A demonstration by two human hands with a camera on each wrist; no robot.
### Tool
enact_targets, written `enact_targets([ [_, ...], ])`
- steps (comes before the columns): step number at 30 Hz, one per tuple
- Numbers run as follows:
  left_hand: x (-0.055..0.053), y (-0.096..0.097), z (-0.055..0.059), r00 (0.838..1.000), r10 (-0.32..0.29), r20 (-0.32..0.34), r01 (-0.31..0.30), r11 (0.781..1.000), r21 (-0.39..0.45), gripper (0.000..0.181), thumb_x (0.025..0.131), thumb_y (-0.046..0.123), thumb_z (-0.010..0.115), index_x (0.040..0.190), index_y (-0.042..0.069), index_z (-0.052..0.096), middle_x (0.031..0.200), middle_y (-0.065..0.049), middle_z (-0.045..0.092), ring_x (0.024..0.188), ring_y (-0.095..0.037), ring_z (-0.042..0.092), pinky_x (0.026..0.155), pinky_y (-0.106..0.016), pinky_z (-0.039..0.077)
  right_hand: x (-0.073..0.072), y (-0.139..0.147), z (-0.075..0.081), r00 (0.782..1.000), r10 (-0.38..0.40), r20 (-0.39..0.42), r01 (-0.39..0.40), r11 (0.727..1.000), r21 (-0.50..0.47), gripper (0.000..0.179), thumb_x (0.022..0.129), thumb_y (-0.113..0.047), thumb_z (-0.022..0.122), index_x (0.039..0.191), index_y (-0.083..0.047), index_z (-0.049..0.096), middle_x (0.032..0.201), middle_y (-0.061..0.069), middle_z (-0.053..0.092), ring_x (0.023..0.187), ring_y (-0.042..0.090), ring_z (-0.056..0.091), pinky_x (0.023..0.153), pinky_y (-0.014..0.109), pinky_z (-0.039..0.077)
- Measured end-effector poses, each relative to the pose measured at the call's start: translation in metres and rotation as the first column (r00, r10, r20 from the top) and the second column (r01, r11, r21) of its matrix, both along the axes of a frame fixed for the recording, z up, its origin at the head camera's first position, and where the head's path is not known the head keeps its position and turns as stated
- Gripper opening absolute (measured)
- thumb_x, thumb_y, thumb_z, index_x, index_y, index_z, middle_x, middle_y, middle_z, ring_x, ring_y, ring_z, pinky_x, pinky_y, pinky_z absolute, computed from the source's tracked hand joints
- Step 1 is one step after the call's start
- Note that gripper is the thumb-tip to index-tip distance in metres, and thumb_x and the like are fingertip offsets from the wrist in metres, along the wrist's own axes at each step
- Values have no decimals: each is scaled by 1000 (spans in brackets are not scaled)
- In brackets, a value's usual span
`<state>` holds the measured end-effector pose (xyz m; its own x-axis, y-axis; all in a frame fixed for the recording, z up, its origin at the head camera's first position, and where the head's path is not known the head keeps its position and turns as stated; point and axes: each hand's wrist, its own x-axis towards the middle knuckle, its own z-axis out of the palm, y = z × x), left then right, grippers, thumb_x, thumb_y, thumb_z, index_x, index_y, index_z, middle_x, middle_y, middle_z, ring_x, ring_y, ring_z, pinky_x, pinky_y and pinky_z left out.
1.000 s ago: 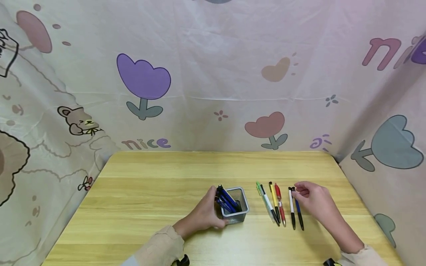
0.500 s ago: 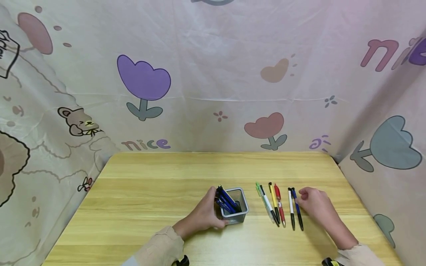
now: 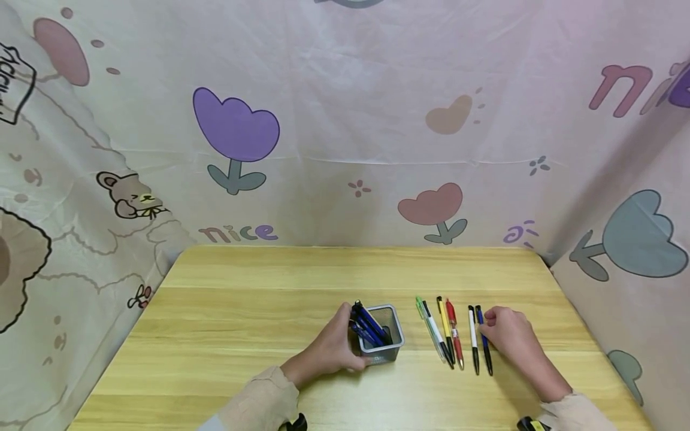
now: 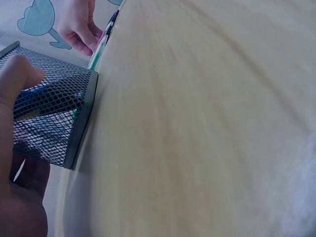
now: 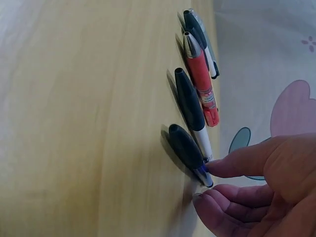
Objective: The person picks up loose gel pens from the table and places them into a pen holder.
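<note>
My left hand (image 3: 334, 341) grips the side of a silver mesh pen holder (image 3: 399, 335), thumb and fingers spread round it. Several blue pens (image 3: 372, 326) lean inside the holder; the left wrist view shows the mesh wall (image 4: 52, 103) tipped in that camera's frame. My right hand (image 3: 511, 332) is at the upper end of a blue pen (image 3: 486, 350) with a black grip, which lies on the table. In the right wrist view my thumb (image 5: 229, 164) lies against this pen's end, with the fingertips (image 5: 207, 205) on its other side. A white pen (image 3: 474, 338) lies just left of it.
Between the holder and the white pen lie a red pen (image 3: 456, 344), a yellow pen (image 3: 444, 320), a white-and-black pen (image 3: 432, 323) and a green pen (image 3: 420, 306). The wooden table (image 3: 259, 311) meets a patterned cloth (image 3: 334, 120) behind and at both sides.
My right hand has shifted slightly right and lower, from over the blue pen's top to its right side. The left hand and the pen holder have stayed in place.
</note>
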<state>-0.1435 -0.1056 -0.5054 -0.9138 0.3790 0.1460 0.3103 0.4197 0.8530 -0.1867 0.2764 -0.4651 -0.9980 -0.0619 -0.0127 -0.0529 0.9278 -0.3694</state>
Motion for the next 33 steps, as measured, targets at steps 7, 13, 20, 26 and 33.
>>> enact_targets([
  [7, 0, 0, 1, 1000, 3, 1, -3, 1000, -3, 82, 60, 13, 92, 126, 12, 45, 117, 1, 60, 107, -12, 58, 101, -31, 52, -3, 2, 5, 996, -30, 87, 30, 1000, 5, 18, 84, -12, 73, 90, 5, 73, 90, 21, 74, 75, 27, 63, 70, 45, 55],
  [13, 0, 1, 0, 1000, 1, 5, -1, 1000, 3, 81, 60, 12, 92, 126, 12, 45, 117, 2, 60, 107, -12, 58, 102, -32, 52, -4, 2, 6, 990, -37, 136, 39, 999, -6, 14, 83, -12, 74, 87, 1, 74, 83, 12, 72, 70, 20, 59, 62, 34, 49],
  [20, 0, 1, 1, 1000, 0, -6, 0, 1000, 2, 81, 60, 13, 92, 126, 12, 45, 117, 2, 59, 107, -11, 57, 101, -32, 52, -5, 4, 5, 990, -34, 135, 38, 999, -25, 16, 81, -10, 75, 90, 4, 75, 89, 18, 75, 72, 21, 63, 65, 39, 55],
  [26, 0, 1, 2, 1000, 1, -16, -1, 1000, -12, 81, 60, 13, 91, 126, 12, 45, 116, 3, 59, 106, -11, 57, 101, -30, 51, -3, 7, 9, 987, -30, 156, 38, 998, -46, 17, 83, -13, 76, 91, 2, 75, 88, 15, 74, 74, 23, 61, 62, 36, 51],
  [33, 0, 0, 0, 1000, 7, -10, -7, 1000, -15, 81, 59, 13, 92, 125, 13, 45, 116, 2, 59, 107, -11, 57, 101, -31, 52, 1, 0, 25, 995, -16, 97, 21, 998, -52, 17, 87, -13, 74, 95, 3, 73, 87, 12, 75, 74, 20, 65, 64, 38, 54],
])
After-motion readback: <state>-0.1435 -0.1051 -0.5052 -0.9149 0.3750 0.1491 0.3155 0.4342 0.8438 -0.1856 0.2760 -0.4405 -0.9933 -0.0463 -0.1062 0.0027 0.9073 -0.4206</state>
